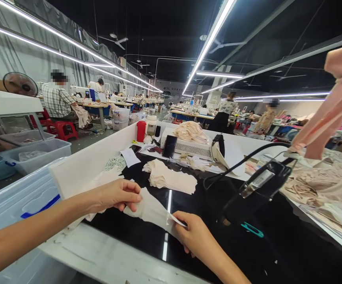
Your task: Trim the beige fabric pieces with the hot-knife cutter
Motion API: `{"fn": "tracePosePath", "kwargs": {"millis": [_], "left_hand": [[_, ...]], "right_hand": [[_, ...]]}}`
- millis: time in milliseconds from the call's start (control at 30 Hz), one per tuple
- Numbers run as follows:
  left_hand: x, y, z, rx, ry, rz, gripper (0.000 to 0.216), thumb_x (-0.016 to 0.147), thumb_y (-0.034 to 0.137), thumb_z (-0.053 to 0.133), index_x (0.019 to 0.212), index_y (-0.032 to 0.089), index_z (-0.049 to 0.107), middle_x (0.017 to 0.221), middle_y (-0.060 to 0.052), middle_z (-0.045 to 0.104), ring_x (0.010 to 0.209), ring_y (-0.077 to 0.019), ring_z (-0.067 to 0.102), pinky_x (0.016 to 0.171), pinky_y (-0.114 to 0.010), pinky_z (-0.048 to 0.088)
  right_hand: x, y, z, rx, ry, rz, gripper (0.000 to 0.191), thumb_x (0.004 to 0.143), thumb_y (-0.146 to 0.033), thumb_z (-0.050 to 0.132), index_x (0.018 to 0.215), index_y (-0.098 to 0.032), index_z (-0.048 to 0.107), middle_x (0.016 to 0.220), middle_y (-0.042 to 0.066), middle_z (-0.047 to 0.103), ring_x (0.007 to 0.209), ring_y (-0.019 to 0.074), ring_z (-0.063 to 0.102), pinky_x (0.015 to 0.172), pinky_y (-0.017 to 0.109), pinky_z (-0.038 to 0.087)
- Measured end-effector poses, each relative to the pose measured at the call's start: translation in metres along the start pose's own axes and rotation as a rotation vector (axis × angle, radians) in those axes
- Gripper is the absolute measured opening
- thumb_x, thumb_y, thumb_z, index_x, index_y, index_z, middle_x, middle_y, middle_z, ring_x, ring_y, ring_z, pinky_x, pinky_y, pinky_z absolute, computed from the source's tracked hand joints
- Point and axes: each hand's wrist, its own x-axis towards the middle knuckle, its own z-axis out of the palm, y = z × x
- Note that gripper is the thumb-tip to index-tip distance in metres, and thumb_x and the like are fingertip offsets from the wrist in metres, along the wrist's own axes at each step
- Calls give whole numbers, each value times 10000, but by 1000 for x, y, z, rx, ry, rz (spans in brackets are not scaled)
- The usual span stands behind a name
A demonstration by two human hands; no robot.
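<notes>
Stretched between my two hands is a pale cream fabric piece [154, 211], just above the black tabletop [200, 236]. My left hand [126, 196] pinches its left end between thumb and fingers. At the other end my right hand [191, 230] is closed on the cloth, thumb on top; part of its grip is hidden. Beyond the cloth lies a stack of similar cream pieces [172, 179]. More pale pieces [107, 179] rest to the left of my left hand, partly behind my forearm.
A black device with a cable [262, 185] stands at right, near teal thread snips [252, 229]. Behind are a phone [169, 146], a white vented box [188, 150] and a red container [141, 131]. Cream fabric [315, 185] is heaped at far right. Co-workers sit or stand farther off.
</notes>
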Motion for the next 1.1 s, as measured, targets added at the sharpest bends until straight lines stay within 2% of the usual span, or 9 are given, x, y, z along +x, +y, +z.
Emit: {"fn": "tracePosePath", "kwargs": {"millis": [167,233,300,400,500,567,633,833,1100], "left_hand": [[21,6,-12,5,42,12,551,633,561,952,920,175,683,728,-15,731,552,-59,492,516,-173,308],[34,19,-17,38,57,109,517,640,534,948,892,166,686,744,-36,746,541,-68,523,521,-181,347],[51,37,-22,133,93,323,476,677,529,918,852,149,690,745,-66,753,561,-101,585,536,-205,419],[80,66,-29,152,176,496,407,745,498,878,899,164,705,885,-64,784,771,-154,714,704,-247,548],[110,79,-29,194,258,648,290,829,420,793,959,168,731,983,-57,787,936,-181,729,859,-282,562],[127,71,-26,253,283,694,210,838,348,754,942,166,750,963,-39,783,934,-186,717,882,-286,545],[141,53,-22,322,291,697,152,846,300,710,896,165,761,918,-21,776,872,-178,702,857,-281,531],[158,-3,-19,509,271,654,188,815,175,639,909,180,802,928,-9,791,837,-173,692,838,-265,518],[155,-10,-23,631,231,675,251,911,179,601,1034,207,817,1218,-24,809,1116,-202,746,1075,-283,518]], "right_hand": [[15,4,-16,79,-16,46,322,860,-300,541,1027,-186,792,431,-73,472,370,134,531,338,173,371],[27,4,-28,88,33,13,324,859,-342,577,1011,-168,804,458,-48,531,362,142,550,334,192,400],[43,2,-45,100,132,-49,362,866,-380,604,1068,-164,812,558,-2,644,413,163,620,373,223,479],[73,-4,-74,120,350,-172,481,910,-365,540,1301,-196,763,993,83,814,756,216,805,604,288,651],[101,-3,-95,81,587,-270,615,909,-275,456,1488,-234,658,1390,77,745,1187,269,777,993,419,656],[115,6,-100,0,696,-309,659,863,-206,457,1487,-226,669,1475,75,707,1378,301,676,1207,499,518],[124,21,-95,-95,730,-344,676,820,-143,449,1440,-205,711,1488,82,704,1463,301,606,1296,517,407],[138,70,-65,-348,634,-402,642,802,-75,434,1345,-142,769,1436,127,735,1390,281,669,1252,467,476],[147,88,-58,-600,664,-425,620,879,-27,426,1423,-131,703,1507,165,677,1408,290,653,1245,463,489]]}}
